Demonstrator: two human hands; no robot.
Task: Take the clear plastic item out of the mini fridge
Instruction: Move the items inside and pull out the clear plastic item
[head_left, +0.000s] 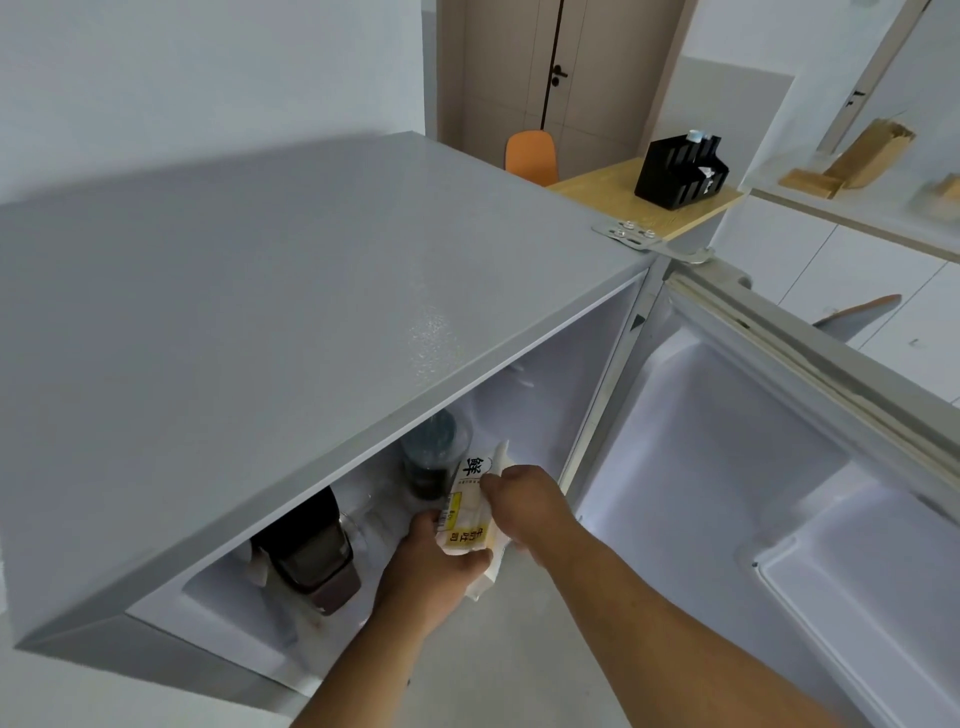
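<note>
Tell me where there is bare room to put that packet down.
The fridge top is bare across its whole grey surface, up to the hinge. Inside it is crowded: a dark jar and a lidded cup stand beside the packet, which both the left hand and right hand hold. The door shelf looks empty.

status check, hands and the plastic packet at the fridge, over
Left hand and right hand both closed on the clear plastic packet, at the mini fridge opening. Door open. Lidded cup just behind, nothing blocking the way out.
</note>
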